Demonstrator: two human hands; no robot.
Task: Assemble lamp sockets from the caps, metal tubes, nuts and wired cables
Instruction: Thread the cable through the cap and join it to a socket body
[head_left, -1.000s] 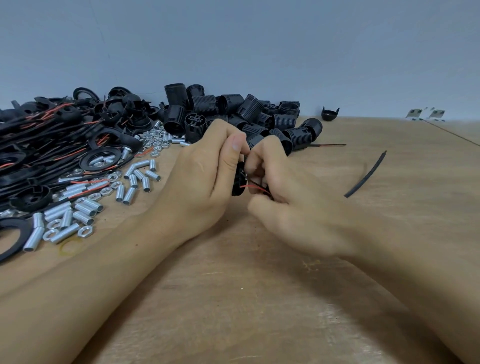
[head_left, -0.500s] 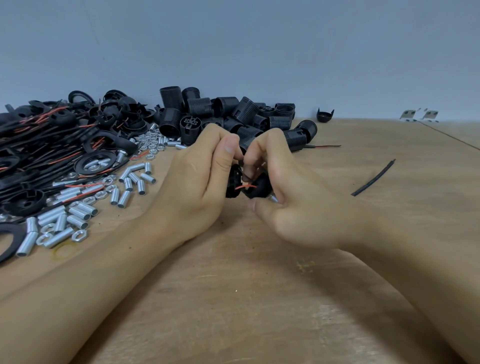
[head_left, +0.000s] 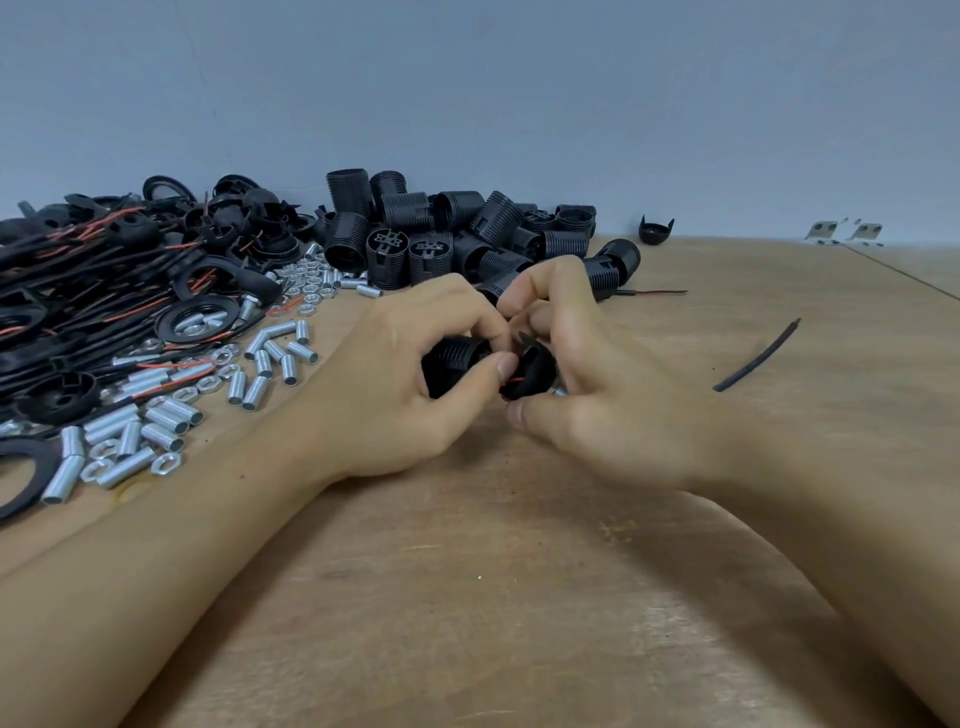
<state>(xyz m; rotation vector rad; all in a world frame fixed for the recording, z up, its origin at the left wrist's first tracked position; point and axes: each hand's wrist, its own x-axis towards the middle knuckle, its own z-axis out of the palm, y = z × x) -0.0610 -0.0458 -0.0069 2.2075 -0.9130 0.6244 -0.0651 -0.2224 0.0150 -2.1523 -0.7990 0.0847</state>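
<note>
Left hand (head_left: 410, 374): your fingers curl round the ribbed socket body (head_left: 452, 364), thumb on top.
Right hand (head_left: 587, 384): you pinch the cap (head_left: 530, 371) against it.
Location: above the table (head_left: 519, 597).

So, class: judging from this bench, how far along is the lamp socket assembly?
Done: no finished socket is clearly identifiable. In hand: the left hand grips a ribbed socket body, and the right hand presses a cap with red wire onto it. Left: heaps of socket bodies, metal tubes and wired cables wait.
</note>
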